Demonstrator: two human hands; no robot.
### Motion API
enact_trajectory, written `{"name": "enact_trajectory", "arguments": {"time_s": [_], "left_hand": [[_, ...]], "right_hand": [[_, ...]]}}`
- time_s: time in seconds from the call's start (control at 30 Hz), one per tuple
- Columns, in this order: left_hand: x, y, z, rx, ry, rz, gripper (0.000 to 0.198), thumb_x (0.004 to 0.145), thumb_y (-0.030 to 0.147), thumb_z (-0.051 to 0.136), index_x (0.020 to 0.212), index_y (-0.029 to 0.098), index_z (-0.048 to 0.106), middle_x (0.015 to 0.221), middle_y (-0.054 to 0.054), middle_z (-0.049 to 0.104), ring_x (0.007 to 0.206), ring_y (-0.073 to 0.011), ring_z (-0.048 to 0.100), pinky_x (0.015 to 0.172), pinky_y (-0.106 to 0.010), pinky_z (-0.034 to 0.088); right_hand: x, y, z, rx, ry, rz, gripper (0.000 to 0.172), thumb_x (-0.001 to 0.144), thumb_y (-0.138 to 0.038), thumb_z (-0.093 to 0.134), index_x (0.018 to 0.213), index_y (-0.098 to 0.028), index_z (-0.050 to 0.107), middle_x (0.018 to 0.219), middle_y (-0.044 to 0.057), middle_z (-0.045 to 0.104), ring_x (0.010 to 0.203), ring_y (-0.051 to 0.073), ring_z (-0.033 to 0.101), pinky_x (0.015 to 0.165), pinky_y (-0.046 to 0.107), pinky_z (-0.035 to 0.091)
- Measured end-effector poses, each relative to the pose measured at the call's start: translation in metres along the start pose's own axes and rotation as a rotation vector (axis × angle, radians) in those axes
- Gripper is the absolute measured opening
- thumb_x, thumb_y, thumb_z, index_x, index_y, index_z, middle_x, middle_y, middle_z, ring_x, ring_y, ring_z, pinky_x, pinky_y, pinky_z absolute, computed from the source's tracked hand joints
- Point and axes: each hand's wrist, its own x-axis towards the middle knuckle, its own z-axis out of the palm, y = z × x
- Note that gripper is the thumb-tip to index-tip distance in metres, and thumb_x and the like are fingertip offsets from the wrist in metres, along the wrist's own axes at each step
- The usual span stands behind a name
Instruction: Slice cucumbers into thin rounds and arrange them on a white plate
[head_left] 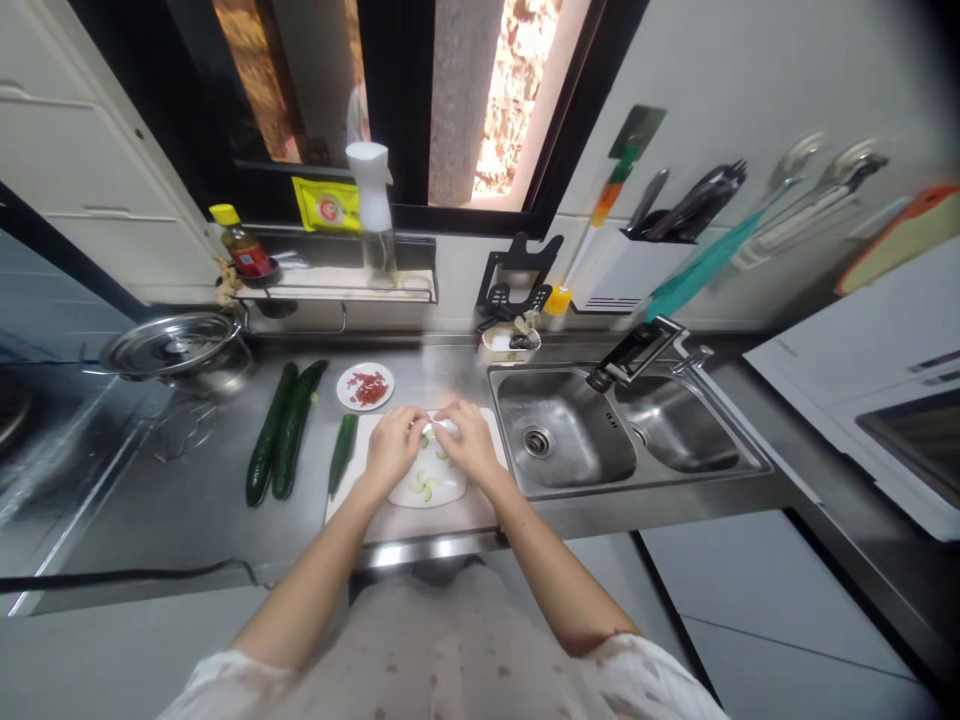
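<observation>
The person's left hand [391, 448] and right hand [469, 440] meet over the white cutting board [420, 520]. Both pinch one small pale piece [433, 430] between their fingertips. It sits right between them, equally near to each. I think it is garlic, but the fingers hide most of it. More pale bits [424, 485] lie just below the hands. A short cucumber [343, 452] rests along the board's left edge.

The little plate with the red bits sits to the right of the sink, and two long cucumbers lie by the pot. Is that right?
Not quite. In the head view the little plate sits to the left of the sink, just behind the cutting board. The two long cucumbers do lie by the pot.
</observation>
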Motion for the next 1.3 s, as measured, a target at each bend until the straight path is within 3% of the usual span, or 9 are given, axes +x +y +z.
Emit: {"name": "enact_trajectory", "arguments": {"time_s": [0.3, 0.53, 0.77, 0.9, 1.1, 1.3], "left_hand": [[-0.006, 0.001, -0.001, 0.013, -0.006, 0.002, 0.019, 0.091, 0.028, 0.048, 0.087, 0.02, 0.065, 0.091, -0.005, 0.067, 0.087, -0.0191, 0.06, 0.082, -0.031, 0.045], [-0.008, -0.001, 0.003, -0.12, 0.003, -0.147, 0.022, 0.09, 0.03, 0.049, 0.101, 0.021, 0.066, 0.1, -0.004, 0.07, 0.084, -0.0173, 0.061, 0.08, -0.029, 0.047], [-0.011, -0.004, 0.023, -0.205, -0.116, -0.178, 0.016, 0.085, 0.031, 0.056, 0.083, 0.02, 0.067, 0.089, -0.002, 0.068, 0.075, -0.0149, 0.059, 0.076, -0.026, 0.047], [-0.015, -0.013, 0.038, -0.196, -0.175, -0.24, 0.017, 0.086, 0.03, 0.055, 0.093, 0.02, 0.066, 0.093, -0.002, 0.069, 0.075, -0.0144, 0.06, 0.075, -0.025, 0.046], [-0.021, -0.027, 0.061, -0.009, -0.366, -0.32, 0.02, 0.087, 0.03, 0.054, 0.097, 0.019, 0.066, 0.092, -0.005, 0.07, 0.084, -0.018, 0.062, 0.074, -0.027, 0.042], [-0.021, -0.033, 0.08, 0.152, -0.491, -0.361, 0.021, 0.088, 0.03, 0.052, 0.099, 0.02, 0.066, 0.096, -0.007, 0.07, 0.088, -0.02, 0.063, 0.073, -0.027, 0.04]], "right_hand": [[-0.003, -0.005, -0.002, -0.018, -0.034, 0.001, 0.008, 0.086, -0.022, 0.057, 0.084, -0.021, 0.064, 0.089, 0.004, 0.059, 0.089, 0.02, 0.052, 0.082, 0.032, 0.039], [-0.006, 0.001, -0.004, -0.014, -0.05, 0.03, 0.011, 0.088, -0.023, 0.054, 0.083, -0.02, 0.064, 0.09, 0.004, 0.059, 0.093, 0.02, 0.052, 0.086, 0.032, 0.038], [-0.019, 0.016, -0.008, -0.049, -0.126, 0.066, 0.011, 0.088, -0.026, 0.056, 0.086, -0.021, 0.066, 0.091, 0.004, 0.062, 0.097, 0.02, 0.052, 0.091, 0.034, 0.035], [-0.027, 0.037, -0.002, -0.117, -0.189, 0.094, 0.01, 0.087, -0.022, 0.056, 0.085, -0.02, 0.066, 0.09, 0.004, 0.063, 0.095, 0.02, 0.052, 0.09, 0.033, 0.035], [-0.04, 0.068, 0.016, -0.304, -0.402, 0.26, 0.018, 0.09, -0.019, 0.05, 0.084, -0.016, 0.067, 0.088, 0.007, 0.066, 0.087, 0.017, 0.055, 0.078, 0.026, 0.036], [-0.039, 0.073, 0.029, -0.413, -0.516, 0.293, 0.023, 0.092, -0.021, 0.047, 0.087, -0.015, 0.068, 0.091, 0.009, 0.069, 0.087, 0.018, 0.058, 0.078, 0.025, 0.035]]}}
